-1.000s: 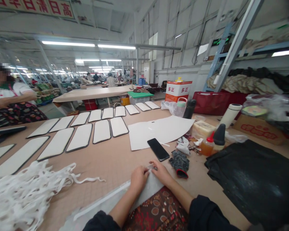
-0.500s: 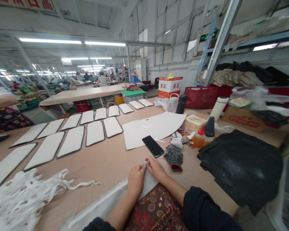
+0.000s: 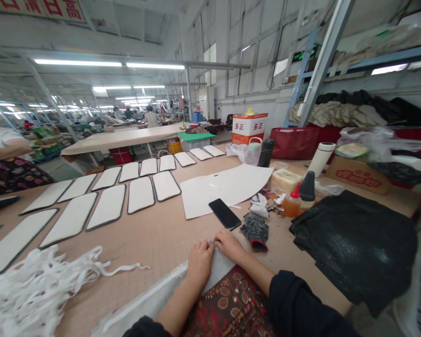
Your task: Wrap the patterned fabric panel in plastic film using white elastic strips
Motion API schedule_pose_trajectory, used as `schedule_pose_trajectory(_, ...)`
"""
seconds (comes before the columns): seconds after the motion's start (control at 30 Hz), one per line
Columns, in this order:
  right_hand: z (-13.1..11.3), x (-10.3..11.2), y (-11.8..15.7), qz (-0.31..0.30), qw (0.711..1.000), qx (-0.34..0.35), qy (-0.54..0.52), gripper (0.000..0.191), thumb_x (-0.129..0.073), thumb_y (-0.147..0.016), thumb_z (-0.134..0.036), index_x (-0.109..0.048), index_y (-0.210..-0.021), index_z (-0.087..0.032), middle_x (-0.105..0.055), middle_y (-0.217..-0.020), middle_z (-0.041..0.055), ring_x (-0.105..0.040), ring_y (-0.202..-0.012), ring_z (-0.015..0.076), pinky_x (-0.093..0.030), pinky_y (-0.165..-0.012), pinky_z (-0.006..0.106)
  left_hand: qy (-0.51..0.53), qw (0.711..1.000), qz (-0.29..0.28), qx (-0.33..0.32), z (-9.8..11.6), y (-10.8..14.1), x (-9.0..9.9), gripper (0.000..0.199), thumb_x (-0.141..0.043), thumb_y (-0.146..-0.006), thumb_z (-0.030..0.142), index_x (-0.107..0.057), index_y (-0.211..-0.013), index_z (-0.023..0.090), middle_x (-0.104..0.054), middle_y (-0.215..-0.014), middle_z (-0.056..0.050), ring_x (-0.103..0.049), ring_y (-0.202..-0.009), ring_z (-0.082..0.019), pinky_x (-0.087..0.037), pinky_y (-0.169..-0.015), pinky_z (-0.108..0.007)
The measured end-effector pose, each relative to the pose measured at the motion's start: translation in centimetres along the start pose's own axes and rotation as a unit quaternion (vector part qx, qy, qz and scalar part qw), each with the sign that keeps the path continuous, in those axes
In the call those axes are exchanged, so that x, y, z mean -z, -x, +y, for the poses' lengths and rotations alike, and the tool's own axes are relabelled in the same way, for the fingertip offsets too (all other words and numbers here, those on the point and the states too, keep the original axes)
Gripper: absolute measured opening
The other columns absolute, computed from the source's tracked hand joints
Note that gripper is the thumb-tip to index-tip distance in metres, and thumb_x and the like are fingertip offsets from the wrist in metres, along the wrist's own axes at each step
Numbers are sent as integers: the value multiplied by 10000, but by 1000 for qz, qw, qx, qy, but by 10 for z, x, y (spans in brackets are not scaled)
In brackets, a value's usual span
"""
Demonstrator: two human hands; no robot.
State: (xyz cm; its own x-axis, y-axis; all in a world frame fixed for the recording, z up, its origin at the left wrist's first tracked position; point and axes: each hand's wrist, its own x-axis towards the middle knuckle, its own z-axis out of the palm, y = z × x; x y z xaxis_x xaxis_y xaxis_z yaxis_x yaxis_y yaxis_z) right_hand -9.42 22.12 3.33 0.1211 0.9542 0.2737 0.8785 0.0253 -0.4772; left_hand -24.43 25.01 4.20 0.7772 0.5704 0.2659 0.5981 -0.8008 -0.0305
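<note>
Both hands at the near table edge, working one end of a white fabric piece [image 3: 217, 269]. Left hand [image 3: 199, 262] lies flat on it, fingers curled down, pressing; right hand [image 3: 230, 245] pinches its far corner between thumb and fingertips, closed on the cloth. The piece is long and narrow; its long axis runs from the pinched corner back toward the lower left along the table edge, the far end hanging off toward the person's lap. Landmark: black phone [image 3: 225, 214], lying flat just beyond the hands. Right of the phone, a dark knit glove [image 3: 255, 231] with a red cuff, close beside the right hand. Past the phone, a large white sheet [image 3: 224, 187]. Farther right of the phone, an amber squeeze bottle [image 3: 291, 201] with a red cap, holding amber liquid, and a black-capped bottle [image 3: 306, 188] touching it; beyond them a black cloth heap [image 3: 354, 238]. Left of the phone, rows of white dark-edged panels [image 3: 107, 206]; nearer left, a tangle of white strips [image 3: 38, 285]. A cardboard box [image 3: 358, 174] far right of the phone, contents hidden under a plastic bag. Nothing lies between the hands and the phone.
</note>
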Motion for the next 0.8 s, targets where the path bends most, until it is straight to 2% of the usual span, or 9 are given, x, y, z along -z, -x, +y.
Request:
schedule_pose_trajectory(0.13, -1, 5, -11, -34, 999, -31, 1, 146, -520, -778, -221, -634, -726, -147, -612, -813, 56, -523, -810, 154, -363, -751, 236, -26, 1000, -12, -13, 1, 0, 1, 269, -394, -879, 175, -532, -1102, 238, -537, -951, -47, -487, -853, -190, -384, -738, -324)
schedule_pose_trajectory(0.23, -2, 4, -16, -38, 998, -48, 6, 124, -527, -745, -198, -626, -699, -140, -618, -784, 59, -529, -764, 152, -365, -692, 231, -35, 999, -12, -17, 1, 0, 2, 261, -400, -876, 169, -531, -1094, 226, -537, -953, -50, -486, -852, -195, -389, -737, -331)
schedule_pose_trajectory(0.53, 0, 3, -22, -60, 997, -55, 8, 85, -536, -695, -136, -607, -741, -146, -605, -832, 53, -518, -815, 156, -345, -706, 233, -70, 997, -11, -37, 4, 1, 3, 276, -403, -865, 141, -514, -1112, 192, -542, -960, -64, -492, -861, -212, -411, -737, -352)
schedule_pose_trajectory(0.8, 1, 3, -27, -67, 995, -80, -8, 66, -561, -701, -126, -603, -748, -149, -611, -804, 33, -529, -770, 137, -344, -659, 215, -70, 997, 7, -38, 3, 1, 0, 228, -420, -862, 156, -535, -1056, 189, -541, -947, -56, -492, -861, -207, -406, -739, -344)
